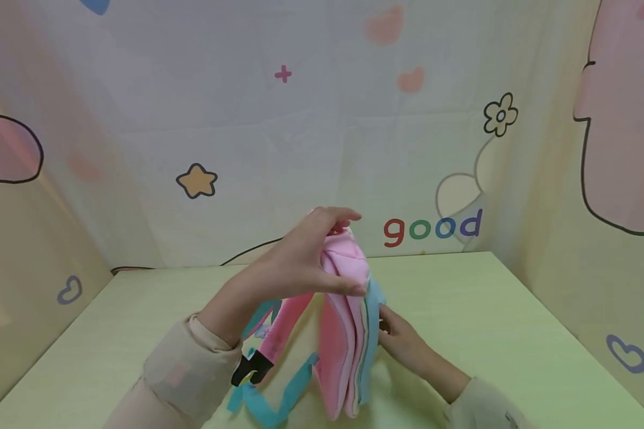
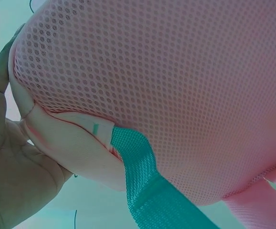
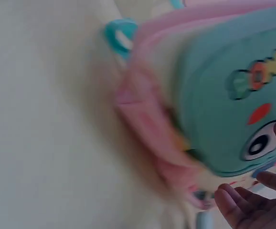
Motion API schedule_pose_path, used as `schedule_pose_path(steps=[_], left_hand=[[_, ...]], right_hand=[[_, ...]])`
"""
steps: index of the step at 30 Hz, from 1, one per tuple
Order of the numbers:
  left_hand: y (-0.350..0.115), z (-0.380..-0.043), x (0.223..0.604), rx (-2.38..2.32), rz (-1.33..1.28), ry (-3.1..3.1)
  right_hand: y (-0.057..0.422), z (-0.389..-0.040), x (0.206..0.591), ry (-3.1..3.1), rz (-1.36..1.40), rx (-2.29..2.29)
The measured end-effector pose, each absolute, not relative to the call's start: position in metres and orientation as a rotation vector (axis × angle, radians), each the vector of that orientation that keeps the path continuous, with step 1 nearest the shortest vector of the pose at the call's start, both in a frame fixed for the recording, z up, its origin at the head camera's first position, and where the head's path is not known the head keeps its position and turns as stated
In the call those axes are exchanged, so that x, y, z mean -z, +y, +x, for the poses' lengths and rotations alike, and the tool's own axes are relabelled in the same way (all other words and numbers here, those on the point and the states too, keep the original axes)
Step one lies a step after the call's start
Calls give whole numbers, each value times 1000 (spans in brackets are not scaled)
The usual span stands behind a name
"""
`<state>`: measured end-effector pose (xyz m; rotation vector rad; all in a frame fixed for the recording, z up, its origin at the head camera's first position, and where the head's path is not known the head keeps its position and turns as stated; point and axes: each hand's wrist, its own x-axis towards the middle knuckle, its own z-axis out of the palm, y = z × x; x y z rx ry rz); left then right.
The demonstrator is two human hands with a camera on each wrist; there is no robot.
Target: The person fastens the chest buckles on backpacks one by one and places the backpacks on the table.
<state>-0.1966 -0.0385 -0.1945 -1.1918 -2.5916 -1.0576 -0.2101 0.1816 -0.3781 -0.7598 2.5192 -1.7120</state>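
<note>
A small child's backpack (image 1: 339, 351) stands edge-on on the table, pink with a light blue front. My left hand (image 1: 295, 259) grips its upper end, thumb along the near side and fingers over the top. In the left wrist view that hand (image 2: 14, 157) lies against the edge of the pink mesh back panel (image 2: 176, 71), near a teal strap (image 2: 138, 176). My right hand (image 1: 405, 339) is at the blue front. In the right wrist view its thumb and fingers (image 3: 245, 202) are spread near the front pocket (image 3: 214, 114), which bears a cartoon eye and colourful letters.
A pink shoulder strap (image 1: 287, 325) with a black buckle (image 1: 252, 366) and a loose teal webbing strap (image 1: 271, 411) hang on the bag's left side. The pale green table (image 1: 515, 333) meets printed cloth walls (image 1: 322, 149) at the back and sides.
</note>
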Motion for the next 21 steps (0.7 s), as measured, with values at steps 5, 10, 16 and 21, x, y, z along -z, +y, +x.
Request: schedule_pose_path(steps=[5,10,16,21], left_hand=[[-32,-196,196,1015,-1202,-2579],[-29,-194,197,985,-1193,-2550],[-26,-194,199,1064,-1190,-2498],[-23,-193,201,1151,-1213,-2428]], right_hand=[[192,-214,339,2643,-724,1828],[196,-207,292,2694,-988,1867],[189,-198,244,2835,-1279,1618],[182,-193,222,2878,-1320,1429]])
